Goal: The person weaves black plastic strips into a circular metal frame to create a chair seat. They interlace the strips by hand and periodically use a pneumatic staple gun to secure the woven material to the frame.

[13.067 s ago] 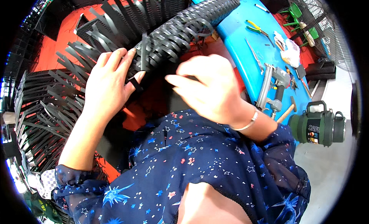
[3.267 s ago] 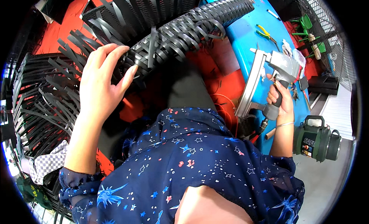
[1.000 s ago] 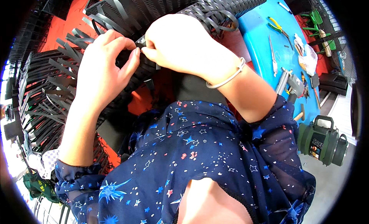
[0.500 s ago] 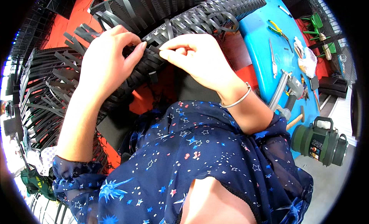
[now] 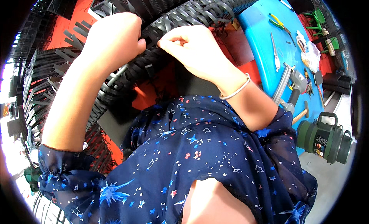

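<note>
A thick curved rim woven from flat black plastic strips (image 5: 200,13) runs from the upper right down to the left, in front of my body. My left hand (image 5: 113,41) is closed over its left part, with the knuckles up and the thumb tucked in; whatever lies in its fingers is hidden. Just to the right, thumb and forefinger of my right hand (image 5: 194,49) pinch at a black strip on the weave, though its end is mostly covered. Loose strip ends (image 5: 73,40) stick out left of my left hand. A curled strip loop (image 5: 226,12) stands up on the rim.
On the right a blue table (image 5: 255,35) holds yellow-green pliers (image 5: 280,24), a thin pointed tool (image 5: 275,56), a plastic bag (image 5: 312,56), a grey power tool (image 5: 298,83) and a wooden-handled hammer (image 5: 300,116). A dark green jug (image 5: 321,141) stands by its near edge.
My left hand has moved up and closed from a looser pinch into a fist. The right hand has shifted slightly up and left, still pinching. The view has shifted a little.
</note>
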Tool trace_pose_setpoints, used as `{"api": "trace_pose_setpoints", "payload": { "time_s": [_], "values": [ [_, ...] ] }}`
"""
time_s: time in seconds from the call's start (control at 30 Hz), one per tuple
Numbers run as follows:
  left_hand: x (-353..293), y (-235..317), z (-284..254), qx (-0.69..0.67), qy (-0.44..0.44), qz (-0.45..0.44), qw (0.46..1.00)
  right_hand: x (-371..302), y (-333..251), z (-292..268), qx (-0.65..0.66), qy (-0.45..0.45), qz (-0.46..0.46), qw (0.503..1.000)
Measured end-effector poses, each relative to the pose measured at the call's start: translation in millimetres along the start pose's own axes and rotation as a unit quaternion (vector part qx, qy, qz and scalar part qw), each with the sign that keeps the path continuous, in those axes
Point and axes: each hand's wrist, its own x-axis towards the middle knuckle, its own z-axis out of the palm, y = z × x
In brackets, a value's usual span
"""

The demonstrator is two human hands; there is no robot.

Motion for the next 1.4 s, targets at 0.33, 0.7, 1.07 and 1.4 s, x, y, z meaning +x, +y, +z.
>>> {"api": "trace_pose_setpoints", "payload": {
  "time_s": [0.33,0.7,1.07,1.4],
  "values": [
    [3,-12,18,-0.072,0.076,-0.004,0.994,13,1,9,-0.12,0.061,-0.02,0.991],
    [15,-4,12,-0.011,0.04,0.011,0.999,10,-6,28,-0.238,0.15,-0.017,0.959],
    [10,-2,22,-0.003,0.065,0.006,0.998,5,9,37,-0.292,0.223,-0.174,0.914],
    [4,-5,42,-0.045,0.146,0.032,0.988,7,18,31,-0.328,0.215,-0.159,0.906]
  ]
}}
